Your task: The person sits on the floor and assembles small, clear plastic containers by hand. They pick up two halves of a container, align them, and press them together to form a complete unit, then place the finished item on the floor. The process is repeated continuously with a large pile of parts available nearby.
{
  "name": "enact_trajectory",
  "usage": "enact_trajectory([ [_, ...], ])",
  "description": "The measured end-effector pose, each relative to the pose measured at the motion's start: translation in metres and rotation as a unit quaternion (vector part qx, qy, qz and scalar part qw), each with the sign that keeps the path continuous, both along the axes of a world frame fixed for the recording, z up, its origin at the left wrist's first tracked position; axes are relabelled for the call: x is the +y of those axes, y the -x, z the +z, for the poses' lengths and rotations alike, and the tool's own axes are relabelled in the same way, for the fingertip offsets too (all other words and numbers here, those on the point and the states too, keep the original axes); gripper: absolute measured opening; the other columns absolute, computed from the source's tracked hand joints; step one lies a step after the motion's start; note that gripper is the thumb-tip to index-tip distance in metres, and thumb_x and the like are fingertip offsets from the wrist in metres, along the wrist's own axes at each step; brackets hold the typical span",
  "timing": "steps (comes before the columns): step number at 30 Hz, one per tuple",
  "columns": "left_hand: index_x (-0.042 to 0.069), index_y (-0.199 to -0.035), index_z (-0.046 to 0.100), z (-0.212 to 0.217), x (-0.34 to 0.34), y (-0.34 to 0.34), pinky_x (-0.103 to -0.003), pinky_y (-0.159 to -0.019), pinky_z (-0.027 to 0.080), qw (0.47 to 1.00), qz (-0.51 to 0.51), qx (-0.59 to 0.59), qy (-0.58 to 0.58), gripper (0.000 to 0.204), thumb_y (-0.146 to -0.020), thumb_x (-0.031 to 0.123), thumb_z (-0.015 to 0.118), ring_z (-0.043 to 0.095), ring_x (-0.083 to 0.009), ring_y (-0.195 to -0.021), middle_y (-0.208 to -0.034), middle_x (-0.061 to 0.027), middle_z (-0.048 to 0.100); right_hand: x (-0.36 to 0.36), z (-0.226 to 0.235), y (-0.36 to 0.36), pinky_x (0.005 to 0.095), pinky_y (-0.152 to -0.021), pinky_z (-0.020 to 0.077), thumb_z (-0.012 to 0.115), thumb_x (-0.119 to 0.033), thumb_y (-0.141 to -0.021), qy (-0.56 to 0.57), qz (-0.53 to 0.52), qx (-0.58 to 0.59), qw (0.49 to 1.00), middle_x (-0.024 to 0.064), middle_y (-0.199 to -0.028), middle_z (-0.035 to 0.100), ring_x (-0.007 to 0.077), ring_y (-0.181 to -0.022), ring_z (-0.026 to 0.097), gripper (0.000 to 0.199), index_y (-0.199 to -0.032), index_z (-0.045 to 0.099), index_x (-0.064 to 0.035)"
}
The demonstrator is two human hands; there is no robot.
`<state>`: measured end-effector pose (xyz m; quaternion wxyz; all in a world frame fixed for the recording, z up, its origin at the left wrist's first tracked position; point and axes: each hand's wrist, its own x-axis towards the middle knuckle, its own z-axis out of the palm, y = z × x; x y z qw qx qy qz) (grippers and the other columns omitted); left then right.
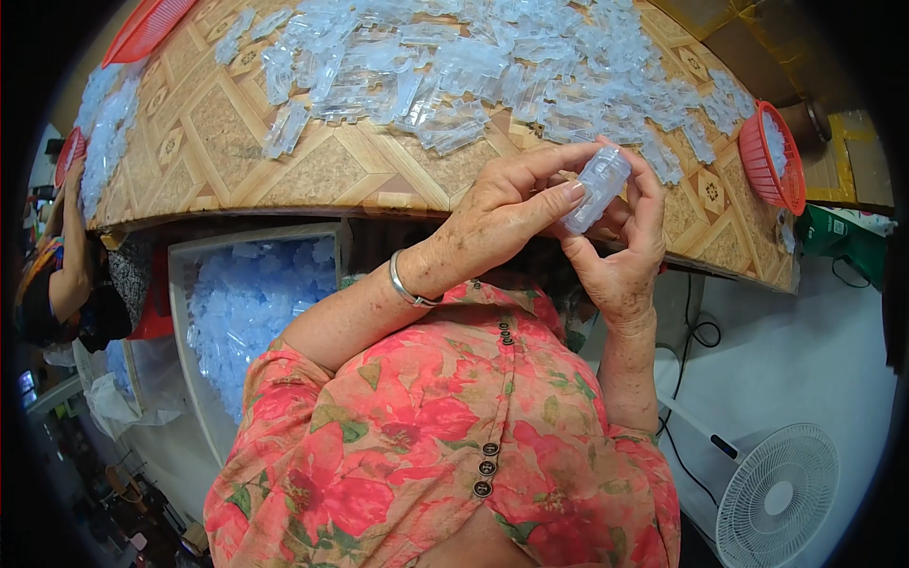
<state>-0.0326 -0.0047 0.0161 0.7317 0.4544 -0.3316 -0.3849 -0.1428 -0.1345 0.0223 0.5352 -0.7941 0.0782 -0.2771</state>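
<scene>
Both my hands hold one clear plastic piece (597,186) just in front of the table's near edge. My left hand (507,213) pinches its lower end with thumb and fingers; a silver bangle sits on that wrist. My right hand (627,241) cups the piece from the right and behind, fingers curled over its top. A wide heap of the same clear plastic pieces (473,57) covers the patterned table (218,142) beyond my hands.
A red basket (772,156) with some pieces stands at the table's right end, another red basket (147,26) at the far left. A white box (204,312) full of pieces sits under the table on the left. A white fan (776,492) stands at lower right. Another person (57,275) sits at far left.
</scene>
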Motion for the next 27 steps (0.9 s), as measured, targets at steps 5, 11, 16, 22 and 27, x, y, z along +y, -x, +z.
enact_trajectory([
  [5,0.001,-0.146,0.046,-0.012,-0.006,-0.001,-0.038,-0.101,0.046,0.951,0.110,-0.290,0.021,0.052,-0.100,0.020,0.059,0.056,-0.0273,-0.119,-0.131,-0.0165,0.058,0.005,-0.003,-0.001,0.0299,-0.082,0.0588,0.084,-0.007,-0.076,-0.006,-0.035,-0.004,0.999,0.0151,-0.138,0.056,0.0178,-0.102,0.068,0.081,-0.142,0.037,-0.0042],
  [11,-0.001,-0.146,0.043,-0.012,-0.006,0.000,-0.041,-0.100,0.045,0.927,0.121,-0.355,-0.012,0.062,-0.094,0.025,0.066,0.057,-0.0360,-0.117,-0.128,-0.0220,0.058,0.005,-0.014,-0.002,0.0290,-0.075,0.0590,0.088,-0.014,-0.074,0.071,-0.081,0.017,0.994,0.0152,-0.128,0.060,0.0170,-0.090,0.070,0.082,-0.139,0.038,-0.0023],
  [16,0.001,-0.148,0.044,-0.011,-0.004,-0.001,-0.038,-0.107,0.041,0.948,0.088,-0.305,-0.036,0.054,-0.102,0.026,0.055,0.054,-0.0304,-0.127,-0.140,-0.0178,0.056,0.008,-0.013,-0.002,0.0286,-0.072,0.0585,0.090,-0.017,-0.071,-0.018,-0.080,0.047,0.995,0.0163,-0.125,0.061,0.0164,-0.088,0.070,0.087,-0.138,0.038,-0.0019],
  [22,0.006,-0.149,0.046,-0.012,-0.003,-0.001,-0.032,-0.101,0.047,0.996,0.013,-0.086,-0.007,0.049,-0.106,0.028,0.048,0.055,-0.0172,-0.123,-0.140,-0.0082,0.056,0.008,-0.006,0.001,0.0289,-0.074,0.0584,0.085,-0.007,-0.072,-0.035,-0.062,0.049,0.996,0.0166,-0.126,0.059,0.0169,-0.090,0.070,0.084,-0.140,0.037,-0.0031],
  [27,0.007,-0.149,0.046,-0.008,0.000,-0.003,-0.030,-0.100,0.048,0.999,-0.022,-0.021,-0.011,0.048,-0.105,0.025,0.051,0.054,-0.0137,-0.122,-0.139,-0.0058,0.057,0.005,-0.007,0.002,0.0294,-0.077,0.0585,0.082,-0.003,-0.072,-0.038,-0.047,0.039,0.997,0.0161,-0.129,0.058,0.0171,-0.095,0.069,0.083,-0.141,0.036,-0.0034],
])
